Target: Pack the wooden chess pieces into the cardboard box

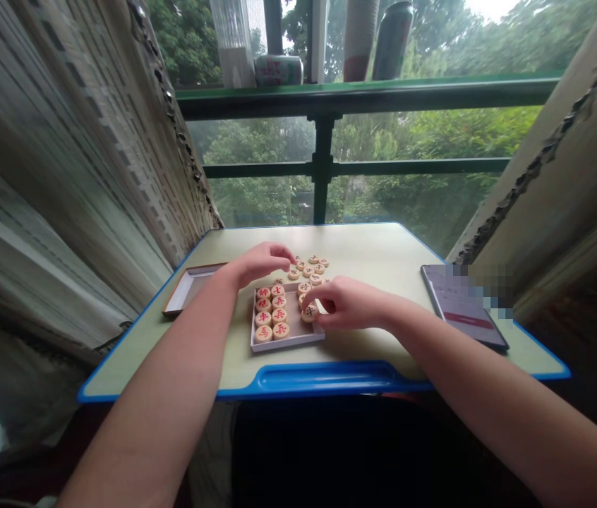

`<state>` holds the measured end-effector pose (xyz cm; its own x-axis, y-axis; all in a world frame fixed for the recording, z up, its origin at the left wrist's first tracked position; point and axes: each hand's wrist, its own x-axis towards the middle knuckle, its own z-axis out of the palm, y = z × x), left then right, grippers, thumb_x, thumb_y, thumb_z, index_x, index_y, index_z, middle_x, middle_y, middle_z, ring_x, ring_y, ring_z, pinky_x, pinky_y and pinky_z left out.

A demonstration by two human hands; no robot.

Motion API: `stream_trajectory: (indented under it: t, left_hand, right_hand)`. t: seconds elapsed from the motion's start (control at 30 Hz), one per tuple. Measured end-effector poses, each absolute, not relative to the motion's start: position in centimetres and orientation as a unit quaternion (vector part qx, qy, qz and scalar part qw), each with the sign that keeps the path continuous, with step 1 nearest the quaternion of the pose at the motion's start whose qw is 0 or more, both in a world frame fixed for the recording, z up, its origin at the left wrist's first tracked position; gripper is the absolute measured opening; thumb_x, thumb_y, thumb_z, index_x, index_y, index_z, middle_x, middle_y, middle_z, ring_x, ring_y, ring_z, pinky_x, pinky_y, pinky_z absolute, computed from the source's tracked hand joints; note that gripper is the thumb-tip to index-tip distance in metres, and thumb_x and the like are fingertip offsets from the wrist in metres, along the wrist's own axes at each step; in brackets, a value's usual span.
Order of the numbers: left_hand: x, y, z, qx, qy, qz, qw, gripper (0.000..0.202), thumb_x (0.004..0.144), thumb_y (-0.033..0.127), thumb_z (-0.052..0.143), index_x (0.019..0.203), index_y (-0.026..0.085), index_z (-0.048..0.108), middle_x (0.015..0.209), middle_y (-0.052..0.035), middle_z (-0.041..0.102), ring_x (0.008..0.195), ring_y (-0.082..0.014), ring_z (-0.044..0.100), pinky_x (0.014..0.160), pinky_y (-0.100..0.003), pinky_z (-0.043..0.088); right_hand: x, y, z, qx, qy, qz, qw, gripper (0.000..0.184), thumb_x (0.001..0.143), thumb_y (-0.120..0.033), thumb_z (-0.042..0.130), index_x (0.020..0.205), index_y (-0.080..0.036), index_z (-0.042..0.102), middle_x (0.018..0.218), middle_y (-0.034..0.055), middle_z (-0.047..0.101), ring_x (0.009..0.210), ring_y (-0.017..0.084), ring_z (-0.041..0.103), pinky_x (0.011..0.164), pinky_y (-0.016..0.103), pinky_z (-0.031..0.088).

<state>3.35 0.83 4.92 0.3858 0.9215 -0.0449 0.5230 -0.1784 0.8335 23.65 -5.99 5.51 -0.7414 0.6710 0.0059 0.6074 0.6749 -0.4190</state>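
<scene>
Right hand (346, 303) angled inward, grip pinching a black-lettered round wooden disc (308, 315) at the shallow white box's (288, 345) right half; left hand (265, 261) arched by loose pale discs (308, 271), can't tell its grip. Pale blue-edged tabletop (372, 243), green railing (425, 99) and window far.

I'm seeing red-marked round tan wooden pieces (279, 302), black-marked round tan wooden pieces (308, 271) and a blue-edged pale-green counter (367, 245).

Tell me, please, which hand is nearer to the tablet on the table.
Right. The right hand is at the open box, left of the tablet; the left hand is farther away, beside the loose pieces behind the box.
</scene>
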Motion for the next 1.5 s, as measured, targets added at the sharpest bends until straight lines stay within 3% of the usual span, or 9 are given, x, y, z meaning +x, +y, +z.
stream_trajectory:
  t: [0.37, 0.77, 0.9, 1.0, 1.1, 1.17, 1.23, 1.4, 1.5]
  left_hand:
    - [3.8, 1.1, 4.4, 0.72, 0.503, 0.264, 0.4, 0.029, 0.056, 0.026, 0.055, 0.081, 0.014, 0.064, 0.075, -0.0015, 0.061, 0.068, -0.0134, 0.051, 0.061, -0.025, 0.039]
    - [3.8, 1.7, 3.6, 0.728, 0.504, 0.278, 0.374, 0.028, 0.058, 0.026, 0.055, 0.08, 0.014, 0.064, 0.078, -0.0029, 0.063, 0.076, -0.0166, 0.055, 0.069, -0.028, 0.042]
    - [3.8, 2.3, 2.7, 0.727, 0.504, 0.304, 0.354, 0.026, 0.058, 0.026, 0.054, 0.078, 0.013, 0.065, 0.077, -0.0025, 0.064, 0.075, -0.016, 0.055, 0.071, -0.028, 0.043]
    - [4.3, 2.5, 2.0, 0.722, 0.513, 0.321, 0.335, 0.025, 0.059, 0.027, 0.053, 0.076, 0.013, 0.065, 0.074, -0.0026, 0.064, 0.072, -0.0159, 0.056, 0.069, -0.028, 0.044]
    - [4.7, 2.4, 1.6, 0.72, 0.521, 0.328, 0.319, 0.026, 0.06, 0.027, 0.052, 0.077, 0.013, 0.066, 0.074, -0.0029, 0.065, 0.071, -0.0164, 0.057, 0.067, -0.028, 0.045]
    - [4.8, 2.3, 1.7, 0.719, 0.518, 0.336, 0.319, 0.027, 0.06, 0.027, 0.053, 0.079, 0.014, 0.067, 0.077, -0.0034, 0.067, 0.073, -0.017, 0.059, 0.069, -0.027, 0.046]
    - [4.6, 2.2, 1.9, 0.717, 0.52, 0.341, 0.315, 0.028, 0.061, 0.028, 0.054, 0.081, 0.014, 0.068, 0.08, -0.004, 0.068, 0.077, -0.0177, 0.06, 0.071, -0.027, 0.046]
    - [4.0, 2.3, 2.1, 0.734, 0.538, 0.298, 0.288, 0.026, 0.065, 0.029, 0.056, 0.082, 0.016, 0.07, 0.084, -0.0044, 0.07, 0.079, -0.0179, 0.061, 0.075, -0.027, 0.045]
    - [4.0, 2.2, 1.8, 0.74, 0.54, 0.259, 0.305, 0.027, 0.066, 0.03, 0.057, 0.085, 0.017, 0.072, 0.077, -0.0035, 0.069, 0.068, -0.016, 0.059, 0.065, -0.026, 0.044]
  right_hand:
    - [23.5, -6.0, 5.0, -0.353, -0.915, 0.167, 0.1, 0.027, 0.07, -0.024, 0.062, 0.097, -0.018, 0.065, 0.058, -0.0045, 0.051, 0.049, 0.007, 0.039, 0.05, 0.02, 0.026]
    - [23.4, -6.0, 4.7, -0.359, -0.916, 0.136, 0.12, 0.015, 0.072, -0.026, 0.062, 0.085, -0.018, 0.064, 0.057, -0.0041, 0.051, 0.049, 0.007, 0.036, 0.05, 0.022, 0.024]
    - [23.9, -4.9, 4.1, -0.372, -0.899, 0.128, 0.191, 0.012, 0.077, -0.025, 0.056, 0.082, -0.017, 0.064, 0.056, -0.0042, 0.05, 0.049, 0.007, 0.038, 0.052, 0.021, 0.027]
    - [24.8, -2.7, 2.9, -0.463, -0.835, 0.081, 0.287, 0.017, 0.082, -0.025, 0.05, 0.088, -0.017, 0.064, 0.06, -0.0018, 0.052, 0.054, 0.01, 0.044, 0.055, 0.023, 0.032]
    - [25.8, -0.5, 1.6, -0.528, -0.78, 0.035, 0.333, 0.025, 0.08, -0.026, 0.053, 0.1, -0.017, 0.065, 0.088, 0.007, 0.059, 0.079, 0.017, 0.054, 0.074, 0.029, 0.042]
    - [26.3, 0.2, 1.2, -0.551, -0.775, 0.033, 0.308, 0.027, 0.077, -0.028, 0.057, 0.1, -0.019, 0.067, 0.104, 0.0103, 0.057, 0.097, 0.022, 0.053, 0.089, 0.035, 0.04]
    - [26.5, 0.3, 1.2, -0.528, -0.807, 0.07, 0.254, 0.022, 0.077, -0.026, 0.058, 0.094, -0.021, 0.07, 0.106, 0.0092, 0.059, 0.1, 0.022, 0.053, 0.093, 0.035, 0.039]
    - [25.9, -1.2, 2.2, -0.461, -0.86, 0.108, 0.19, 0.019, 0.077, -0.025, 0.058, 0.091, -0.02, 0.071, 0.105, 0.0081, 0.064, 0.096, 0.021, 0.058, 0.088, 0.031, 0.042]
    - [25.9, -1.7, 2.7, -0.466, -0.859, 0.114, 0.179, 0.02, 0.076, -0.025, 0.058, 0.091, -0.019, 0.07, 0.099, 0.0086, 0.064, 0.09, 0.02, 0.059, 0.081, 0.03, 0.044]
